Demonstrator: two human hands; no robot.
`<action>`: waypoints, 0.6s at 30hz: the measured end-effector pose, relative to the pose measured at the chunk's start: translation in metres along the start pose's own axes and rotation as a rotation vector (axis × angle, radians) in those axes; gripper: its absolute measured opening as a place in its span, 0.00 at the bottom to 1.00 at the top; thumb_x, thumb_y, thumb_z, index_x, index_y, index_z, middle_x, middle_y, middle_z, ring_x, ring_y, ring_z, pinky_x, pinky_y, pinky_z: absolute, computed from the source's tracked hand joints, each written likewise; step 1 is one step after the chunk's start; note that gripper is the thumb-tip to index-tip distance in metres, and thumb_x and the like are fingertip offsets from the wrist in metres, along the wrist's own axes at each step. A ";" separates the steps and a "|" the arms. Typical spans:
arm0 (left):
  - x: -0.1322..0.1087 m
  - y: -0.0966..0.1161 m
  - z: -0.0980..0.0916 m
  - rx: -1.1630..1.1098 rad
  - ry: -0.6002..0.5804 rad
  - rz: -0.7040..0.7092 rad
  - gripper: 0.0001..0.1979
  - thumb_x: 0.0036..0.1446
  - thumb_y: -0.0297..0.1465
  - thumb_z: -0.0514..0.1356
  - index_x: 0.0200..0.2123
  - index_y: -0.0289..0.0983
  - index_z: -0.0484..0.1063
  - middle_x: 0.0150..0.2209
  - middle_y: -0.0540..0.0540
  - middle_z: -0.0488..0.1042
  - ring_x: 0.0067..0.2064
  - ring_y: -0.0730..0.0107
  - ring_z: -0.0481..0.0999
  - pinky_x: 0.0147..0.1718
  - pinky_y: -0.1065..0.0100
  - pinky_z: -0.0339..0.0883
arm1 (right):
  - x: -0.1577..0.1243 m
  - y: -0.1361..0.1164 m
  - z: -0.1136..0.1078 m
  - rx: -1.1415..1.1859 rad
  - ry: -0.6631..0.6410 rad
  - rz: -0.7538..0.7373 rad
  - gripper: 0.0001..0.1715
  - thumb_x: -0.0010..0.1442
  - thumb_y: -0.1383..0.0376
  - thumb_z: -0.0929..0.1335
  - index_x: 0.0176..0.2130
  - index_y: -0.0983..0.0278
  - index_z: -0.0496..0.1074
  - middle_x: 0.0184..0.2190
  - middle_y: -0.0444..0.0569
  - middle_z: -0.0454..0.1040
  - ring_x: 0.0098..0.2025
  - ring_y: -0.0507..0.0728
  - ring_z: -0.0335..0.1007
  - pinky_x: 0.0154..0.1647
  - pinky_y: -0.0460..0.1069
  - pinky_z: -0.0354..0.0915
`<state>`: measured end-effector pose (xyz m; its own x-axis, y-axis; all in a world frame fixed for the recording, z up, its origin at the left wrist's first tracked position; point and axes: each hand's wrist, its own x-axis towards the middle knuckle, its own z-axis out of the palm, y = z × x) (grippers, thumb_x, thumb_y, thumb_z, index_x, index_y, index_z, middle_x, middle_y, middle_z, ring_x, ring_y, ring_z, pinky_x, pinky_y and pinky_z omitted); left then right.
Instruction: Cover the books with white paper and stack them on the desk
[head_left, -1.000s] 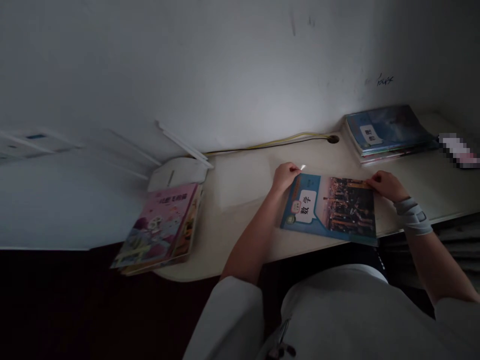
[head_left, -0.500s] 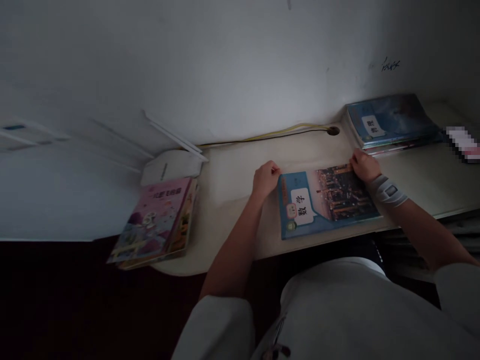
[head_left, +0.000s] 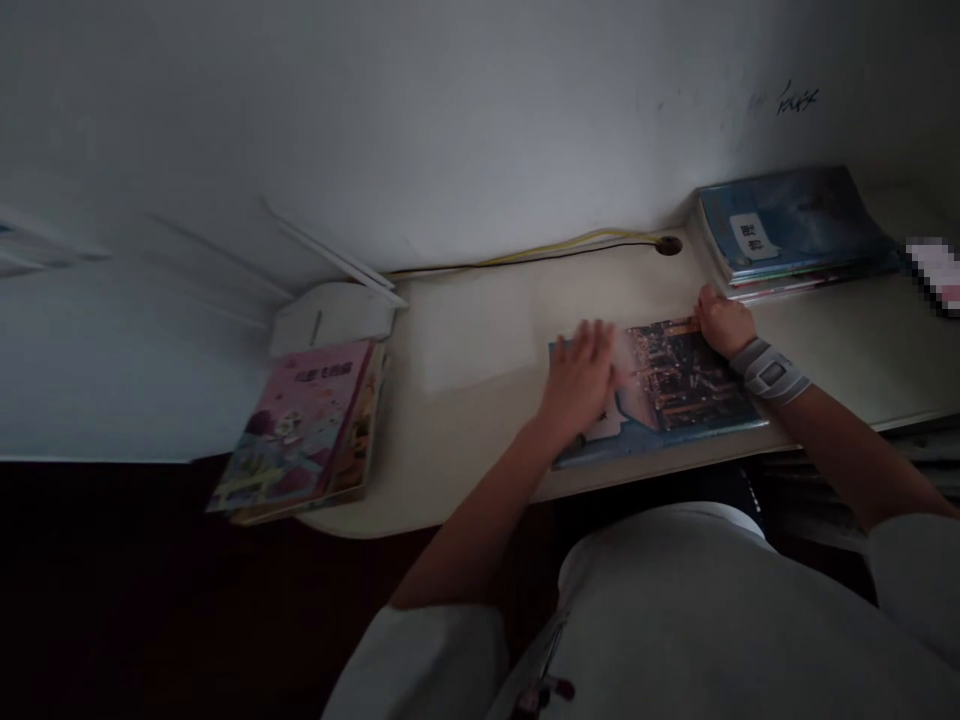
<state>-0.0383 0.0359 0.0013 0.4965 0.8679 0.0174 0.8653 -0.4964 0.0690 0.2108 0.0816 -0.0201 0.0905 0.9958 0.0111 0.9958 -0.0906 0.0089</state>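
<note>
A blue textbook (head_left: 686,385) with a night city picture on its cover lies flat near the front edge of the desk. Spread over the left part of its cover is my left hand (head_left: 581,375), open, palm down and slightly blurred, hiding most of the white title label. My right hand (head_left: 725,322) is closed at the far right corner of the book, its fingers pinching the edge there. A grey wristband (head_left: 771,372) is around my right wrist.
A stack of blue textbooks (head_left: 787,225) stands at the back right, with a blurred-out phone-like object (head_left: 937,268) beyond it. Pink-covered books (head_left: 300,425) lie at the desk's left end, overhanging its edge. Cables (head_left: 547,247) run along the wall into a hole (head_left: 668,246).
My left hand has moved right from the book's far left corner onto its cover and opened flat. My right hand stays at the far right corner. The view has shifted slightly.
</note>
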 end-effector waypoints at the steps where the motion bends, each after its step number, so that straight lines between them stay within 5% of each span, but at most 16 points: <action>1: -0.006 0.009 0.000 -0.023 -0.065 0.108 0.30 0.65 0.41 0.43 0.66 0.35 0.47 0.67 0.36 0.50 0.68 0.49 0.47 0.61 0.46 0.46 | 0.000 0.000 0.000 -0.003 0.003 -0.002 0.18 0.66 0.63 0.56 0.51 0.68 0.64 0.39 0.60 0.76 0.39 0.62 0.74 0.32 0.50 0.60; 5: -0.019 0.027 0.010 -0.079 -0.213 0.228 0.36 0.63 0.52 0.39 0.67 0.37 0.47 0.68 0.38 0.46 0.68 0.42 0.43 0.61 0.39 0.44 | 0.000 -0.001 0.001 -0.015 0.023 -0.006 0.18 0.66 0.63 0.56 0.50 0.68 0.64 0.40 0.61 0.76 0.39 0.63 0.74 0.32 0.51 0.60; 13: -0.023 0.029 0.028 -0.035 -0.034 0.204 0.40 0.58 0.56 0.43 0.65 0.38 0.52 0.67 0.38 0.50 0.67 0.41 0.45 0.60 0.37 0.42 | 0.002 0.000 0.000 -0.023 -0.012 -0.050 0.17 0.66 0.64 0.56 0.49 0.69 0.64 0.40 0.62 0.75 0.40 0.62 0.73 0.33 0.50 0.60; 18: -0.027 0.037 0.021 -0.018 -0.065 0.286 0.37 0.61 0.54 0.41 0.63 0.36 0.56 0.66 0.37 0.55 0.67 0.47 0.50 0.61 0.40 0.43 | 0.001 0.001 0.001 -0.023 -0.010 -0.051 0.17 0.65 0.63 0.56 0.49 0.69 0.63 0.41 0.61 0.75 0.40 0.61 0.72 0.33 0.50 0.59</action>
<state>-0.0181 -0.0066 -0.0176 0.7237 0.6897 -0.0248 0.6888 -0.7196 0.0886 0.2119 0.0821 -0.0211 0.0402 0.9992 0.0002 0.9987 -0.0402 0.0318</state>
